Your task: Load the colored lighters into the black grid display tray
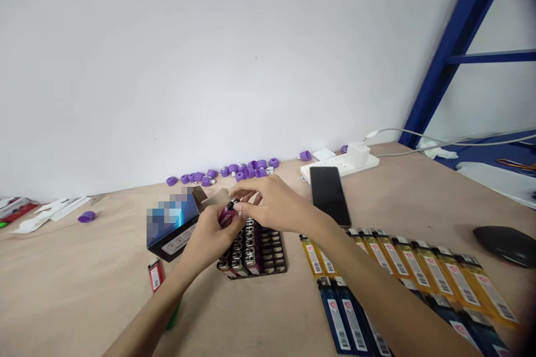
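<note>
- Holding a purple lighter at the centre of the frame, the two hands meet just above a black tray.
- The left hand closes around the lighter body from below. The right hand pinches the metal head with its fingertips.
- Appearance: translucent purple body and a bright metal top, held tilted. The lower end is hidden in the left hand.
- Progress, judged from the layout: the left slots of the tray hold upright lighters, while the right slots are empty. The tray appears partly filled.
- Left of the tray: an open box and, below it, a red lighter lying flat on the table.
- Lower right: yellow lighters and blue lighters lie in rows.
- Upper centre: a phone, a power strip and purple caps lie along the wall.
</note>
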{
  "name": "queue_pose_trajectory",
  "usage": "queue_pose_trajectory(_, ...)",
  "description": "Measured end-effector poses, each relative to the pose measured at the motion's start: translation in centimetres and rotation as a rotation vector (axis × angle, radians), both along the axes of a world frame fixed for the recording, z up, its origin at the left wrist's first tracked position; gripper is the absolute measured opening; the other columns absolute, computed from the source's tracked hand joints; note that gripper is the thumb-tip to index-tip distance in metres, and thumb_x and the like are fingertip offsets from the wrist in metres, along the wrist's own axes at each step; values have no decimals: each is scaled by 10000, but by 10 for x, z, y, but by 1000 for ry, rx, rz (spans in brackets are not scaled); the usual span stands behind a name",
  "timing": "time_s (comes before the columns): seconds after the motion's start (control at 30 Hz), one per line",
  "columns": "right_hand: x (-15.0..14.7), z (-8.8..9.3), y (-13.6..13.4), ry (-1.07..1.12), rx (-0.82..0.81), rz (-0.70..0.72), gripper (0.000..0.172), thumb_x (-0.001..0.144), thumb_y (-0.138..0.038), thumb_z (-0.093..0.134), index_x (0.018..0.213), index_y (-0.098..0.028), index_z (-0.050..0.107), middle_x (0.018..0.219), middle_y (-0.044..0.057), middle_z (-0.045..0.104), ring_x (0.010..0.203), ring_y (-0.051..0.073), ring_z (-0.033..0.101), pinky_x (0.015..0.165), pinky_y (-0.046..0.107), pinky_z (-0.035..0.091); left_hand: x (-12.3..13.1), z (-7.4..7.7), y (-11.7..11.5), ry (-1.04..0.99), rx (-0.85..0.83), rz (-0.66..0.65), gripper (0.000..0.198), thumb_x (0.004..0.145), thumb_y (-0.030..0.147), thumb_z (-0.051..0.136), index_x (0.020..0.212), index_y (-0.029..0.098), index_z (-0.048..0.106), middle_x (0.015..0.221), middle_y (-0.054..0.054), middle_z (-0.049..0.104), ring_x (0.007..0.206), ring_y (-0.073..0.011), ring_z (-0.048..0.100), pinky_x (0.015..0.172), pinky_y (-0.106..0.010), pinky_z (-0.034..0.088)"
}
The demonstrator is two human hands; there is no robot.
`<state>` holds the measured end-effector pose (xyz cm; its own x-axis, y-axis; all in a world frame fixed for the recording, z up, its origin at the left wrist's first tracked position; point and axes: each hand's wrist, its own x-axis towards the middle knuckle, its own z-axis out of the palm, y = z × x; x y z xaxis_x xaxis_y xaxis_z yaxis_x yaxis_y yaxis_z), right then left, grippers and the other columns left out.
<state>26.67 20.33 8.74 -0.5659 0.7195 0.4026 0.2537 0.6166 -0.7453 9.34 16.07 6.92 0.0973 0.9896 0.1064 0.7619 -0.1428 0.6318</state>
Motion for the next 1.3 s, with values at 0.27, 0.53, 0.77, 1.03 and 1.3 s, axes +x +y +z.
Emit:
queue_pose_trajectory(0.27, 3, -2, 12, 111, 5, -206, 123, 899, -155, 604, 935, -182, 718, 879, 25, 757, 797, 146, 682, 730, 259, 524, 0, -3, 1, 81, 165, 109, 257, 852, 462, 545, 770, 228, 480, 548, 74, 416, 523, -136, 392, 517, -264, 262)
queue_pose_trajectory(0.53, 15, -17, 25, -172, 33, -344, 131, 845, -140, 639, 855, -181, 763, 781, 66, 749, 742, 197, 667, 650, 296, 448, -4, -16, 10, 150, 126, 159, 336, 781, 524, 644, 825, 247, 459, 461, 122, 334, 453, -144, 397, 499, -261, 241)
queue_pose_trajectory(0.77, 4, -21, 18, -321, 38, -260, 110, 850, -154, 652, 816, -198, 746, 728, 46, 720, 685, 169, 629, 567, 260, 371, -2, -15, 8, 142, 68, 148, 308, 770, 490, 640, 831, 251, 455, 455, 126, 330, 446, -133, 368, 480, -255, 239)
queue_pose_trajectory(1.03, -4, -30, 14, -375, 51, -239, 110, 873, -173, 643, 847, -208, 745, 747, 44, 713, 713, 179, 624, 574, 253, 349, -2, -19, 10, 140, 75, 157, 289, 804, 504, 590, 821, 252, 449, 446, 125, 319, 444, -136, 365, 484, -259, 223)
queue_pose_trajectory(1.3, -4, -31, 13, -361, 49, -173, 259, 892, -168, 582, 644, -179, 657, 606, 14, 626, 561, 127, 493, 550, 261, 313, -3, -20, 12, 153, 87, 154, 282, 822, 499, 568, 769, 253, 439, 431, 117, 326, 440, -140, 366, 483, -260, 207)
